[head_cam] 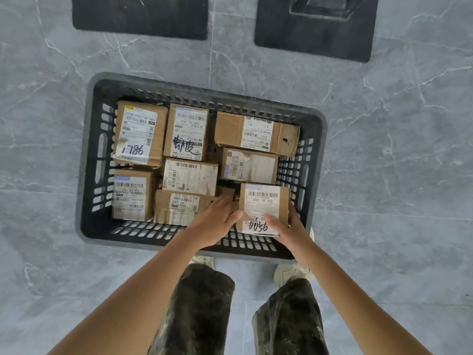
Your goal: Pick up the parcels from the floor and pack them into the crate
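At the near right corner of the crate (82,160), the right hand (290,230) grips a labelled parcel (263,201), thumb on its top, seating it in the last gap. The left hand (213,222) lies flat, fingers straight, on the neighbouring parcel (176,207), probably steadying it. Placing looks nearly done; next, the parcel needs pressing level, then letting go.

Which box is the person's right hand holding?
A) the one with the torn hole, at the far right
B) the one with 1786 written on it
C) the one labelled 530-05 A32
C: the right hand grips the A32 parcel in the near right corner of the crate, thumb on its label and fingers round its right side.
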Motion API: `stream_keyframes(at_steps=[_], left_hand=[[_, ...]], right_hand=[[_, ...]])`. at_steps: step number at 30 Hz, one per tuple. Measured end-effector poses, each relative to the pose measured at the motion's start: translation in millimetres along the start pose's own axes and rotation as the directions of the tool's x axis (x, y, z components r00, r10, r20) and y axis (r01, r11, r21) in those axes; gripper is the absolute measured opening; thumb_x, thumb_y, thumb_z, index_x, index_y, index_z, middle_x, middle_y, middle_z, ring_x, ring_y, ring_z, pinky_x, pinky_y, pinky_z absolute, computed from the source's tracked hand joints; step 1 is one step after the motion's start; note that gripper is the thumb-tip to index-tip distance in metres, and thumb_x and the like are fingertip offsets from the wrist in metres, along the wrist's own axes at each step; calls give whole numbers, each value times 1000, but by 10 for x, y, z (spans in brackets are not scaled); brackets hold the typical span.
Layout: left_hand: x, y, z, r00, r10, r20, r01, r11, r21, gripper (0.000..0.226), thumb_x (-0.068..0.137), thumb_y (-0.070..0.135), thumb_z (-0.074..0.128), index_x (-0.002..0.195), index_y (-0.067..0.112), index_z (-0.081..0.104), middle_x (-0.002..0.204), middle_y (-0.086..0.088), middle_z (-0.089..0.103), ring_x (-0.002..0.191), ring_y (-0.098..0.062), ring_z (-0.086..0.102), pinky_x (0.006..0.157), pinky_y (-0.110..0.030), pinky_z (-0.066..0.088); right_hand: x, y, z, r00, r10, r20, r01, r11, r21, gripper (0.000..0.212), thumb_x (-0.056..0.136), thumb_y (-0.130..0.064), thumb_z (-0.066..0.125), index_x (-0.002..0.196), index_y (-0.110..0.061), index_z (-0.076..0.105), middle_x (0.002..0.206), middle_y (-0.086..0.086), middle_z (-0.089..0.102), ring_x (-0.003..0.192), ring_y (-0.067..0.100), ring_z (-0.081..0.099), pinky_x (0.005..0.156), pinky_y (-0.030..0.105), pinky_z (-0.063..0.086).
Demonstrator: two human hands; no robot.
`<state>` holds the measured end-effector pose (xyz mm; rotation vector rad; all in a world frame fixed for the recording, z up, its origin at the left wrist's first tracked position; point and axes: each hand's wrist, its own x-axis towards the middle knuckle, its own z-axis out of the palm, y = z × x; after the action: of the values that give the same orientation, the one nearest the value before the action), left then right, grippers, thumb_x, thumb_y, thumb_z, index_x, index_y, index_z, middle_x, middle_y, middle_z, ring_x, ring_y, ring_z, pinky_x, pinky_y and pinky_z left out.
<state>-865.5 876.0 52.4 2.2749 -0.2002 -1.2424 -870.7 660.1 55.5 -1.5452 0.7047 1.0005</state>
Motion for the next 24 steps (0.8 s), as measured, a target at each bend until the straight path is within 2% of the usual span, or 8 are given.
stream_keyframes(at_steps=[5, 7, 9, 11, 15, 18, 21, 24], left_hand=[[-4, -238, -32, 992, 15, 124, -65, 907, 416, 83, 83, 72, 2, 151, 25, 8, 159, 1, -1, 146, -16, -8, 119, -44, 0], [-43, -306, -78, 989, 41, 141, -118, 796, 594, 75, 89, 68, 24, 150, 27, 13, 159, 1, 1, 146, -19, -6, 118, -47, 0], [-59, -304, -113, 979, 47, 201, -185, 628, 756, 73, 91, 37, 55, 150, 27, 14, 159, -2, -5, 146, -23, -10, 117, -52, -2], [-51, -264, -119, 979, -2, 205, -166, 579, 798, 82, 87, 20, 61, 150, 27, 9, 158, -4, -10, 145, -24, -12, 115, -53, -4], [-67, -198, -95, 973, -84, 214, -134, 547, 826, 84, 89, 23, 57, 150, 31, -2, 158, -5, -9, 145, -26, -12, 117, -53, -2], [-74, -211, -138, 965, -115, 235, -138, 539, 831, 83, 90, 27, 58, 149, 33, 0, 158, -3, -8, 145, -25, -13, 116, -55, -2], [-66, -154, -156, 970, -130, 205, -99, 558, 824, 70, 91, 29, 57, 149, 26, 18, 159, -4, 8, 146, -28, -3, 116, -54, 0], [-28, -120, -217, 965, -150, 216, -100, 553, 827, 61, 92, 30, 54, 146, 21, 29, 157, -6, 18, 145, -30, 6, 117, -52, 8]], right_hand=[[8, 24, -11, 998, 11, 64, -5, 996, -93, 107, 63, -32, 85, 145, -46, 17, 125, -10, 56, 111, 13, 57, 84, 36, 57], [-12, 35, 25, 997, 26, 68, -17, 992, -129, 106, 64, -30, 86, 143, -48, 18, 121, -11, 55, 107, 11, 58, 74, 29, 59], [-16, 23, 54, 999, 39, 38, -37, 998, -58, 97, 63, -36, 83, 138, -49, 23, 114, -15, 59, 102, 10, 61, 66, 24, 58], [13, -26, 92, 999, 36, 13, -36, 999, -24, 97, 62, -43, 80, 140, -46, 23, 114, -16, 60, 97, 8, 63, 66, 24, 57], [77, -155, 328, 985, 81, 155, -80, 997, -12, 90, 68, -42, 77, 141, -42, 24, 128, -5, 58, 105, 14, 63, 80, 36, 58], [110, -213, 409, 992, 77, 105, -78, 997, 10, 86, 75, -32, 76, 142, -42, 23, 128, 0, 58, 101, 12, 62, 76, 34, 59], [111, -226, 420, 998, -38, 47, 50, 956, -288, 105, 75, -35, 77, 149, -37, 3, 125, -3, 60, 92, 4, 64, 69, 21, 58], [57, -177, 562, 995, -90, -44, 62, 897, -438, 112, 72, -55, 72, 149, -35, -8, 132, 7, 54, 99, 16, 63, 80, 30, 58]])
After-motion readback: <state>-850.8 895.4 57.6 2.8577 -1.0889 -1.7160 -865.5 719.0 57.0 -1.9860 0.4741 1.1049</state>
